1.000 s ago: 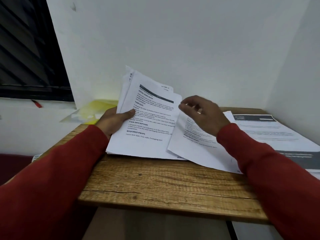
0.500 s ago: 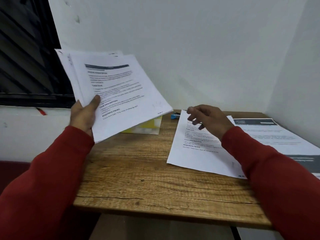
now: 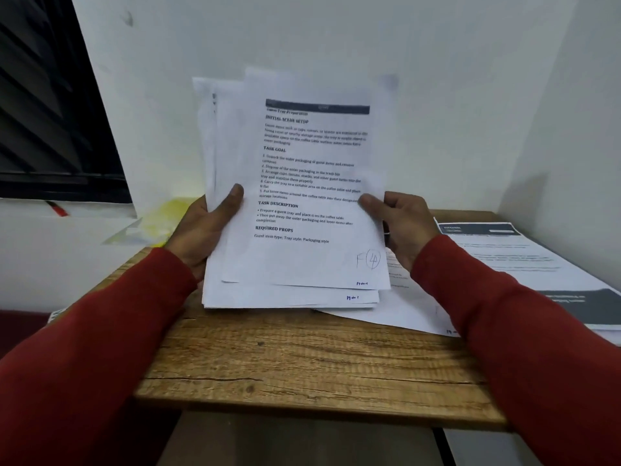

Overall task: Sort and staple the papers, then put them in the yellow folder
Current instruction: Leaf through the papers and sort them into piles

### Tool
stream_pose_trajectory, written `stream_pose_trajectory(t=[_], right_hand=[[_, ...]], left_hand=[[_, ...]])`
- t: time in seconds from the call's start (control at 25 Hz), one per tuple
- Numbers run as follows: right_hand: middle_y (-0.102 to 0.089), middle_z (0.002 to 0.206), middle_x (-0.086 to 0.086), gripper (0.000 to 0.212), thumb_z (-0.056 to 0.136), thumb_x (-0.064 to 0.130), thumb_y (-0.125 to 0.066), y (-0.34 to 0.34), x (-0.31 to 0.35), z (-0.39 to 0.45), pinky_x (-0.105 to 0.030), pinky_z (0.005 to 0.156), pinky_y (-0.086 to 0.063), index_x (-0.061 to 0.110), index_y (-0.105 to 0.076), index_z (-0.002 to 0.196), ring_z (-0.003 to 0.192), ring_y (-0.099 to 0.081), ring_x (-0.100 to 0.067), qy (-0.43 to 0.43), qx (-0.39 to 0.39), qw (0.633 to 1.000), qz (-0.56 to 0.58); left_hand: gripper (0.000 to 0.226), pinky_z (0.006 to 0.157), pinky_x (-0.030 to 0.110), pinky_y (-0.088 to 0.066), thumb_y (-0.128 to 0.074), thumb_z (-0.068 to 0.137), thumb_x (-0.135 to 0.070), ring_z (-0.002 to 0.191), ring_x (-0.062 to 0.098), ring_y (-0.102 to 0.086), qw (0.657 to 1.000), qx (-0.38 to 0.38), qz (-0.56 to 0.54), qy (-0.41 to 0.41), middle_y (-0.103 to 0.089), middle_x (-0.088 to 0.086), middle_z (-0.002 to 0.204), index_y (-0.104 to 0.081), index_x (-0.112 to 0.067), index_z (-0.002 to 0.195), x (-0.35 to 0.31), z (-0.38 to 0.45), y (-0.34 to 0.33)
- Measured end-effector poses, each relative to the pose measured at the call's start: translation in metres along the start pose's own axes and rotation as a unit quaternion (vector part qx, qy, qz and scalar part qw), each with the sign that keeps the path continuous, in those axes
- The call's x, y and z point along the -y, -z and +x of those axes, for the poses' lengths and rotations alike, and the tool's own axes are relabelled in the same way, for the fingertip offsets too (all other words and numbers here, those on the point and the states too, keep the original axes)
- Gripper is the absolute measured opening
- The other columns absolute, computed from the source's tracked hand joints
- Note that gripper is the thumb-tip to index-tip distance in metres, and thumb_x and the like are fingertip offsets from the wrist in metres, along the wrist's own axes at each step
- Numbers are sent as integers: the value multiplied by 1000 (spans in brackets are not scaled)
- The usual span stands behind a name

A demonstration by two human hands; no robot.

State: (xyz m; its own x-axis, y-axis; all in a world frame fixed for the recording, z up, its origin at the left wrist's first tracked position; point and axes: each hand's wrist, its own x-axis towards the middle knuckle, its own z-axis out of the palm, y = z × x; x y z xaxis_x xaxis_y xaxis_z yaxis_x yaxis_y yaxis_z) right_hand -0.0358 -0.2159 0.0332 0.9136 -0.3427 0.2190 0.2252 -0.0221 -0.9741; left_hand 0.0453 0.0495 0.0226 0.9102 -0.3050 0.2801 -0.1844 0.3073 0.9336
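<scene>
Both my hands grip the paper stack (image 3: 295, 203), held upright and a bit fanned, bottom edge resting on the table (image 3: 302, 361). My left hand (image 3: 205, 230) clamps the left edge, thumb across the front sheet, fingers behind. My right hand (image 3: 400, 223) pinches the right edge, thumb on front, fingers curled behind. Stack is thin white printer sheets, edges uneven, corners offset; front sheet has a dark header bar, bold section headings, and a pen mark near the lower right corner. Sleeves are red knit fabric. Table is a rectangular wood slab with rough visible grain and a few cracks. A loose white sheet (image 3: 403, 314) lies flat under the stack to the right. Further right, another flat pile (image 3: 524, 260) with dark grey bands. Yellow folder (image 3: 168, 216) sits back left, glossy, partly hidden behind my left hand. White matte walls behind.
</scene>
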Motion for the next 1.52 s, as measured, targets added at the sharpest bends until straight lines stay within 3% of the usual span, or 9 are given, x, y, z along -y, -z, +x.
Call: stream_pose_trajectory(t=[0.28, 0.4, 0.56, 0.76, 1.0, 1.16, 1.28, 1.44, 1.52], right_hand=[[-67, 78, -4, 21, 96, 8, -61, 49, 17, 23, -39, 80, -60, 12, -63, 75, 70, -66, -18, 57, -254, 955, 142], [-65, 80, -2, 23, 95, 8, -62, 64, 10, 26, -34, 76, -59, 12, -58, 73, 71, -66, -17, 27, -280, 951, 126], [-72, 94, -7, 11, 95, 6, -62, 49, 4, 29, -38, 83, -60, 9, -67, 84, 87, -70, -23, 10, -215, 970, 113], [-74, 104, -13, 17, 93, 4, -64, 7, -1, 7, -30, 65, -60, 4, -66, 110, 77, -74, -19, -29, -26, 998, 50], [-65, 85, 12, 41, 88, 22, -71, -34, -20, -22, -19, 64, -48, 31, -53, 124, 74, -65, -7, 32, 121, 934, -335], [-58, 89, 3, 58, 82, 43, -76, -28, -24, -18, -17, 65, -38, 33, -45, 131, 76, -53, -6, 95, 104, 886, -441], [-57, 87, 7, 35, 86, 48, -69, -23, -19, -12, -21, 66, -37, 30, -57, 114, 70, -50, -3, 142, 45, 919, -365], [-64, 86, 12, 18, 93, 39, -64, -21, -10, -11, -24, 67, -43, 23, -68, 101, 60, -53, 3, 146, 16, 961, -233], [-67, 86, 13, 19, 92, 42, -65, -23, -7, -13, -25, 68, -46, 24, -68, 99, 64, -57, 4, 144, 15, 968, -207]], left_hand=[[19, 64, 29, -60, -60, 97, -19, 82, 17, -75, 998, -46, 13, -35, -78, 1, 95, -66, -12, 113, 3, 3, 0], [19, 65, 29, -60, -61, 96, -19, 82, 17, -75, 998, -46, 19, -33, -78, 1, 95, -66, -11, 112, 4, 3, 1], [13, 66, 29, -61, -64, 95, -20, 84, 16, -75, 995, -79, 29, -51, -78, -2, 94, -67, -16, 106, -5, 6, 13], [12, 81, 32, -60, -66, 95, -23, 90, 13, -72, 965, -215, 99, -109, -72, -1, 106, -66, -21, 107, -28, -1, 74], [33, 95, 48, -55, -71, 84, -44, 103, 23, -70, 913, -337, 158, -165, -72, 1, 114, -71, -24, 110, -59, -34, 149], [28, 94, 38, -56, -65, 94, -26, 100, 19, -70, 909, -337, 167, -182, -71, 5, 116, -67, -14, 120, -70, -47, 133], [35, 90, 34, -58, -64, 93, -35, 103, 15, -71, 890, -347, 181, -232, -72, 0, 114, -67, -14, 121, -80, -48, 119], [15, 86, 24, -56, -58, 90, -47, 87, -14, -65, 858, -381, 212, -269, -67, -39, 86, -64, -59, 96, -97, -50, 87], [34, 84, 13, -50, -56, 94, -43, 84, -24, -58, 859, -371, 217, -278, -55, -54, 84, -52, -77, 88, -105, -52, 69]])
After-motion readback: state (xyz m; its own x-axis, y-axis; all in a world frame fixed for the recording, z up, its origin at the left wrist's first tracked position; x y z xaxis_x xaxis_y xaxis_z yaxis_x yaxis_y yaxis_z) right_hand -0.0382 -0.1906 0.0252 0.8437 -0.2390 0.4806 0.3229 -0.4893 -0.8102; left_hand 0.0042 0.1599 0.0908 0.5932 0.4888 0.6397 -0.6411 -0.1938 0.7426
